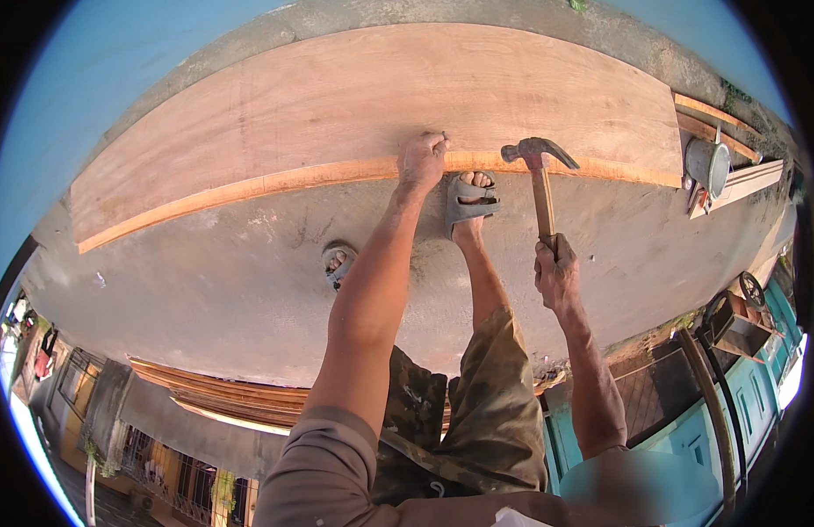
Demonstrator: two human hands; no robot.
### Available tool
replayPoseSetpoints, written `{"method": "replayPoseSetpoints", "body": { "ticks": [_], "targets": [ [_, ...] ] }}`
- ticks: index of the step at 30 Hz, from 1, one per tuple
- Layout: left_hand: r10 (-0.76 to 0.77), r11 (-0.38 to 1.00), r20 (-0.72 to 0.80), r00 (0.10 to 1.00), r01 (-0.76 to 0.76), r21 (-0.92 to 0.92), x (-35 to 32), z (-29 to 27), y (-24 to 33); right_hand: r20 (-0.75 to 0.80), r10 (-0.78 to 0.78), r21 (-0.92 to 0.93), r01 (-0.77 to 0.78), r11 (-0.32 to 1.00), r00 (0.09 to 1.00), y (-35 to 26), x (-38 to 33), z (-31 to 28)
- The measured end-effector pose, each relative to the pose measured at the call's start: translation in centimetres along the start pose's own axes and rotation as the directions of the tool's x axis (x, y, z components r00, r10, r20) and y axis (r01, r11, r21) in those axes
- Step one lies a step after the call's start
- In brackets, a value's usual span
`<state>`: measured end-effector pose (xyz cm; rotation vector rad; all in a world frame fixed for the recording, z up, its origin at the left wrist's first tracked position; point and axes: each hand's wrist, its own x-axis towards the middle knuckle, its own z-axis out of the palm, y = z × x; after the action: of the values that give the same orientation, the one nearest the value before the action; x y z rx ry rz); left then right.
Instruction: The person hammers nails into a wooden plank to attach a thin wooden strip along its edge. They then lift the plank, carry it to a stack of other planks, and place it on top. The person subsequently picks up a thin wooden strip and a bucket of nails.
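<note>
A wide plywood sheet (372, 97) lies on the concrete, its near edge backed by a wood strip (310, 180). My left hand (422, 161) rests on the sheet close to that edge with its fingers pinched together. Whatever is between those fingertips is too small to make out. To the right, my right hand (558, 272) grips a claw hammer (544, 202) low on its wooden handle. The hammer's metal head is raised, apart from the sheet, its claw pointing right.
My sandalled right foot (474, 198) stands against the strip; the left foot (338, 262) is farther back. A grey bucket (709, 165) sits on the right beside loose wood strips (739, 189). Behind me are stacked boards (223, 386) and a wooden box-like frame (739, 327) by a wheel.
</note>
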<state>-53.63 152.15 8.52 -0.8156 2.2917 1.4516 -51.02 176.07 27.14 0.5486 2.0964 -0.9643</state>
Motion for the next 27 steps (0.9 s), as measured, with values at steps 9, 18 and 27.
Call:
{"method": "replayPoseSetpoints", "body": {
  "ticks": [9,18,27],
  "targets": [
    [0.187,0.982,-0.170,0.967,-0.189,0.006,-0.2,2.5,-0.4,0.059,-0.347,-0.178,0.351,0.919,0.936,-2.4,2.5,-0.5],
    [0.188,0.982,-0.218,0.958,-0.183,0.041,-1.0,3.3,0.0,0.138,-0.378,-0.281,0.403,0.871,0.915,-5.8,4.3,0.9],
    [0.243,0.969,-0.219,0.945,-0.244,0.024,-1.0,2.9,-0.4,0.155,-0.397,-0.282,0.425,0.860,0.905,-6.1,4.3,0.7]
  ]
}}
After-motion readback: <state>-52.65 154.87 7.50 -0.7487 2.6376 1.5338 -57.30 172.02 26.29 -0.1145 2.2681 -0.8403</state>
